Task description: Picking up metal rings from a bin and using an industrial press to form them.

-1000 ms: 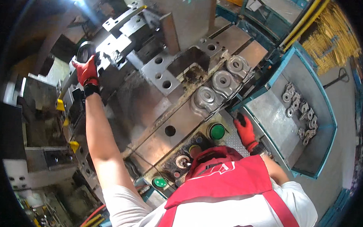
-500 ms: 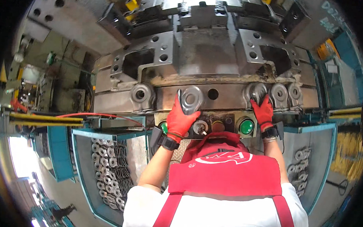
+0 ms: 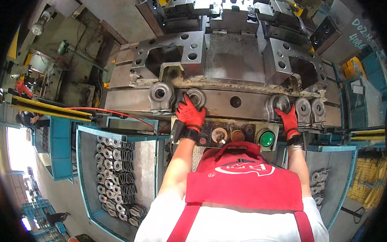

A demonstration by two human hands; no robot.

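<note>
While the left hand (image 3: 190, 113) grips it, the metal ring part (image 3: 196, 96) stands upright — bore facing outward.

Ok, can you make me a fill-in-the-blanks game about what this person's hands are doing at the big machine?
1. Both hands wear ___ gloves.
2. The left hand rests on a round metal part that has a ___ through its middle.
3. The round button below the right hand is ___.
4. The tray on the person's left is full of ___ parts.

Missing words: red; hole; green; metal
</note>
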